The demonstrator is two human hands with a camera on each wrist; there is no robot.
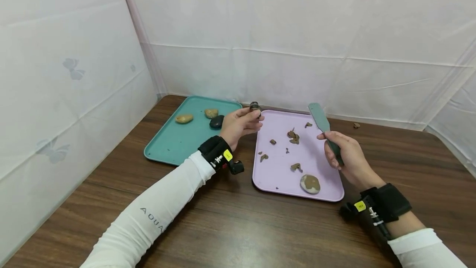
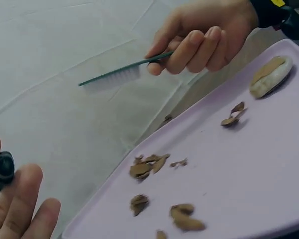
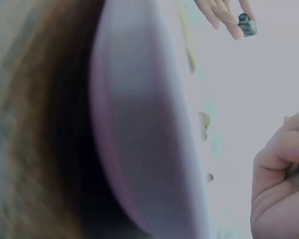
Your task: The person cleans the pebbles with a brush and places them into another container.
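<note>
Dark, glossy stone sits pinched in the left hand's fingertips at frame centre, above the gap between the teal tray and pink tray. Right hand grips a green brush over the pink tray's dirt flakes. With so light a pinch, brushing could knock the stone loose.
</note>
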